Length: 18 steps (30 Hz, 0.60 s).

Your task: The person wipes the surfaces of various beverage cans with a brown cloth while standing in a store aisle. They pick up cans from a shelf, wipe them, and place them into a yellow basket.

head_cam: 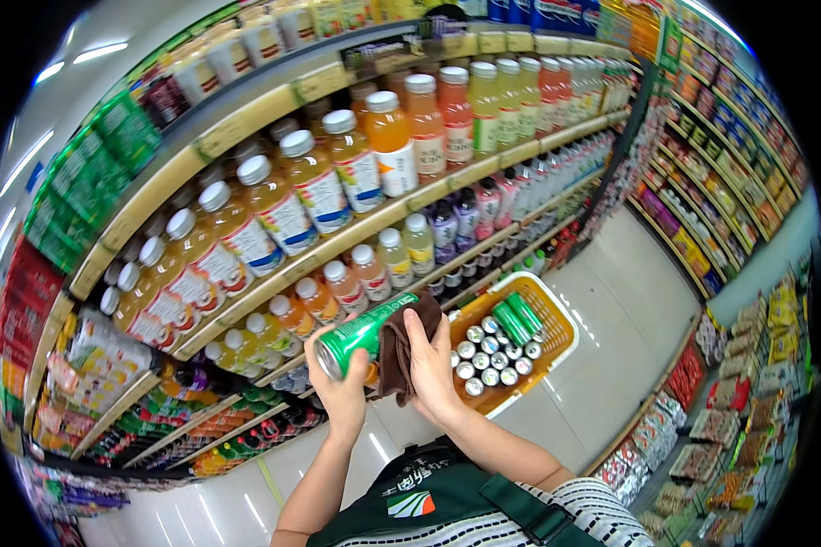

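My left hand [342,390] grips a tall green drink can [359,336] near its silver end, tilted so that this end points toward me. A brown cloth [395,359] is bunched in my right hand [429,362], pressed against the can's far end and partly covering it. Just right of my hands, a yellow-orange plastic basket [562,321] with a white rim rests on the floor. Several upright cans [490,359] stand in it, their silver ends showing. Two green cans [516,318] lie on their sides on top of them.
A long shelf unit before me holds rows of bottled juice drinks [297,181]. Green multipacks [92,178] sit at its upper left. Behind the basket is tiled floor [609,273]. Bagged snacks [725,424] line a display on the right, with more stocked shelves [725,164] beyond.
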{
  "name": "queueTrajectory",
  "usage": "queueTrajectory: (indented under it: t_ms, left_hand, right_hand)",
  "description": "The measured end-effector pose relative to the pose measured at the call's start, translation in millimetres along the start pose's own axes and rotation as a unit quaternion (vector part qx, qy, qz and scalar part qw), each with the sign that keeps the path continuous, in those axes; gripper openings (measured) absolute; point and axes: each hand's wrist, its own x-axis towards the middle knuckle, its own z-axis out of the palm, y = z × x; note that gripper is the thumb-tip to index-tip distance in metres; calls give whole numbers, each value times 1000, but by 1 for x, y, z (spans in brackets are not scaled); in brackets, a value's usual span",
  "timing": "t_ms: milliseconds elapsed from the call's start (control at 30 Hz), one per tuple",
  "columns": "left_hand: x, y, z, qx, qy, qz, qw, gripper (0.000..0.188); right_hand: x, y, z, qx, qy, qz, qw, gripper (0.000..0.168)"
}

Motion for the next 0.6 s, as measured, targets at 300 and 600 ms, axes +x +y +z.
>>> queueTrajectory:
  t_ms: [300, 600]
  left_hand:
    - [8, -73, 83, -144, -54, -328, 932, 45]
    - [-10, -197, 161, -121, -46, -536, 834, 45]
  right_hand:
    - [20, -16, -117, -219, 170, -216, 936, 27]
    - [18, 12, -226, -150, 229, -12, 962, 31]
